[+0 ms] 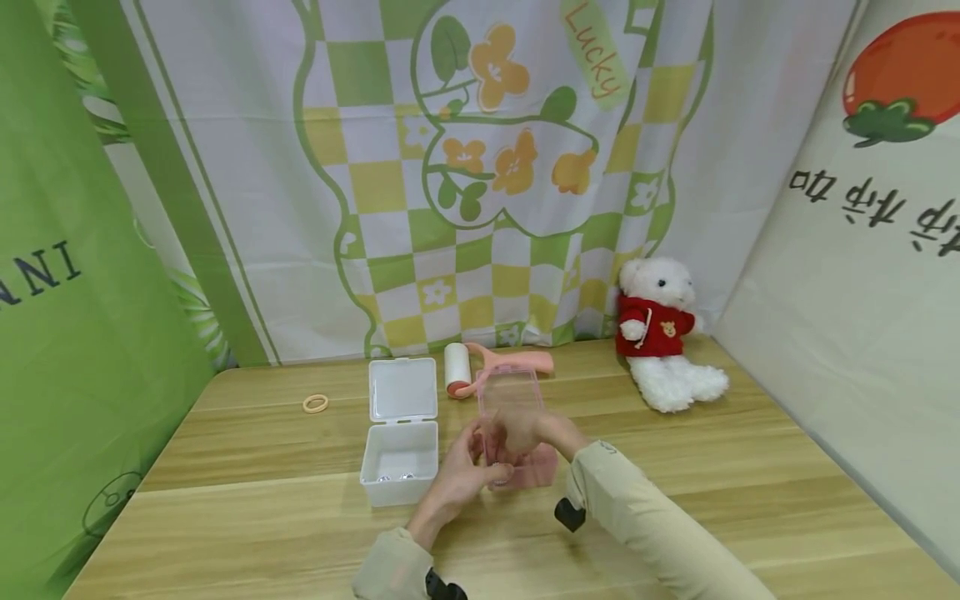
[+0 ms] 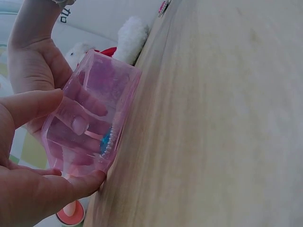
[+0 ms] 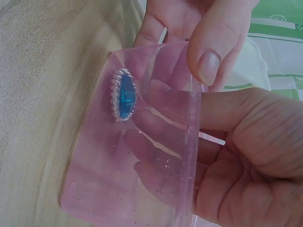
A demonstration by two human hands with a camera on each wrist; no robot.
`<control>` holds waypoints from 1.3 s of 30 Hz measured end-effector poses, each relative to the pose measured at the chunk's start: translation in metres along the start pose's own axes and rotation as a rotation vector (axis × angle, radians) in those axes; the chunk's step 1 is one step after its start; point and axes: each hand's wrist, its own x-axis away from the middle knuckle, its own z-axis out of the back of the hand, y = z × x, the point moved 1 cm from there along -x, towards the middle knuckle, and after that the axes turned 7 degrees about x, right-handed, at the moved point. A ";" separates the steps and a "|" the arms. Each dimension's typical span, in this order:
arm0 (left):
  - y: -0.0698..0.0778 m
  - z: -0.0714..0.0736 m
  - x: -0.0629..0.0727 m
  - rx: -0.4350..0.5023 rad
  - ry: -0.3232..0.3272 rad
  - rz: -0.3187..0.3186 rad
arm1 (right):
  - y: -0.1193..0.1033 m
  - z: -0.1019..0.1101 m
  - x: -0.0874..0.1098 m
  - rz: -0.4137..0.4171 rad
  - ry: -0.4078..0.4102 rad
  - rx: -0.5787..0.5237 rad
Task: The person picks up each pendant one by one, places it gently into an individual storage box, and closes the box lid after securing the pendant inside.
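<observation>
A translucent pink box [image 1: 534, 477] stands on the table with its lid [image 1: 512, 385] raised at the back. My left hand [image 1: 463, 477] grips the box's left side, a digit over its rim [image 3: 208, 66] in the right wrist view. My right hand [image 1: 519, 433] reaches down inside the box, its fingers [image 3: 151, 120] spread and fairly straight, seen through the pink wall. Close by its fingertips, low in the box, is an oval blue gem [image 3: 126, 97] with a beaded silver edge. The same gem [image 2: 106, 142] shows near the bottom in the left wrist view.
Left of the pink box stands an open white box [image 1: 399, 492] with small shiny pieces inside. A lint roller [image 1: 517, 362] lies behind, a ring-shaped tan thing [image 1: 315, 404] at the left. A white plush bear [image 1: 662, 333] sits at the back right.
</observation>
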 end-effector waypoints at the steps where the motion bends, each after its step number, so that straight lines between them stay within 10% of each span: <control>1: 0.000 0.000 0.000 -0.002 0.000 0.002 | 0.000 0.000 0.000 0.002 0.000 -0.006; 12: -0.003 0.003 0.003 0.004 0.021 0.024 | 0.004 0.023 0.017 0.169 0.096 -0.102; 24: -0.003 0.003 0.005 0.039 0.009 0.040 | 0.048 0.062 0.079 0.146 0.356 -0.389; 39: -0.001 0.000 0.003 0.026 0.003 0.051 | 0.117 0.006 0.144 0.016 0.435 -0.612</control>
